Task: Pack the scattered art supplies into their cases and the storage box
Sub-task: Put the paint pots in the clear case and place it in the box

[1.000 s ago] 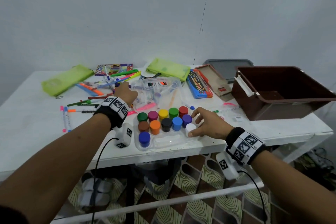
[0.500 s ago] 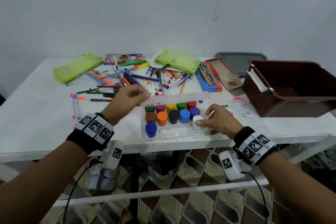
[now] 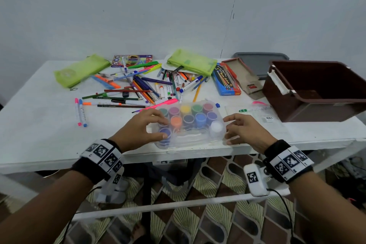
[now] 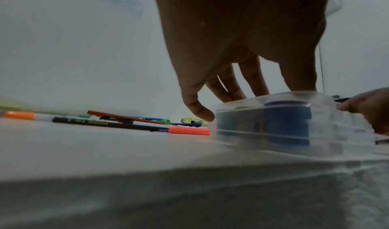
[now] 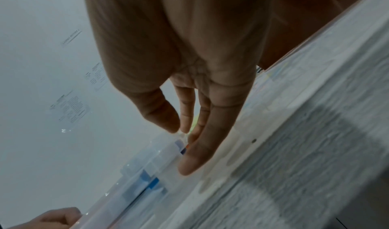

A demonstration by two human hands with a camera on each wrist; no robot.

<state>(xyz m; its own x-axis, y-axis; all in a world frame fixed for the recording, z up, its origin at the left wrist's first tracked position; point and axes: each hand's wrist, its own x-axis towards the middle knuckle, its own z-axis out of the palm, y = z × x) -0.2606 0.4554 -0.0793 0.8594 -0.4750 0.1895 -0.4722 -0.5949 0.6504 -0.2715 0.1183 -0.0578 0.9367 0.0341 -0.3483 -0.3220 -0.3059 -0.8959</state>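
From the head camera we see the clear paint case (image 3: 189,123) at the near table edge (image 3: 49,156), at six o'clock from the scattered markers (image 3: 138,89) and nine o'clock from the brown storage box (image 3: 316,89). Our left hand (image 3: 138,130) presses spread fingers onto its lid; our right hand (image 3: 245,130) rests relaxed fingers at its three o'clock end. We judge it light, stiff and slick, best held by both short ends.

At the left wrist, the fingertips (image 4: 258,91) sit straight on the lid above a blue pot (image 4: 287,121), gripping nothing.

At the right wrist, the fingers (image 5: 197,156) lie extended against the case wall (image 5: 147,171), not curled round it.
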